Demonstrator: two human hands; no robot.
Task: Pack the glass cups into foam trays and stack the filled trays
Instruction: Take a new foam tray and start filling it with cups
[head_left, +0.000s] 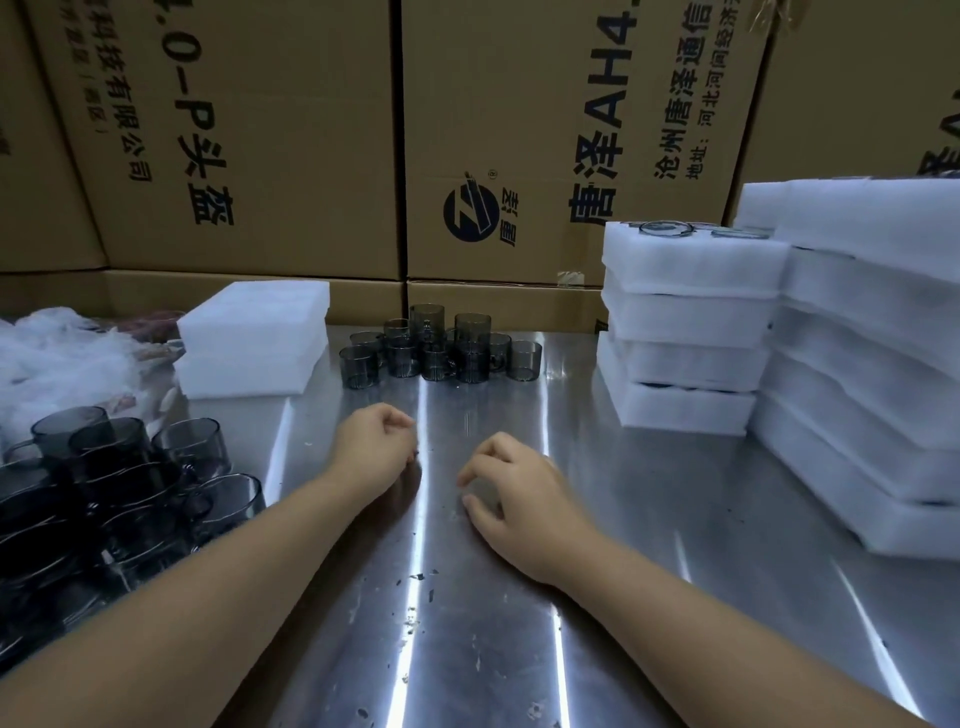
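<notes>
Smoky grey cups (441, 345); white foam trays (691, 317).

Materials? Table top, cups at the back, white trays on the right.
Table top: likely stainless steel, brushed, streaky light reflections. Cups: smoky grey glass, see-through. Trays: white foam, matte, soft rough edges.

Right of the middle cups (441, 345), your tall stack (872, 364) runs out of view, its glass mostly buried; left of them, your near cups (104, 478) are cropped.
</notes>
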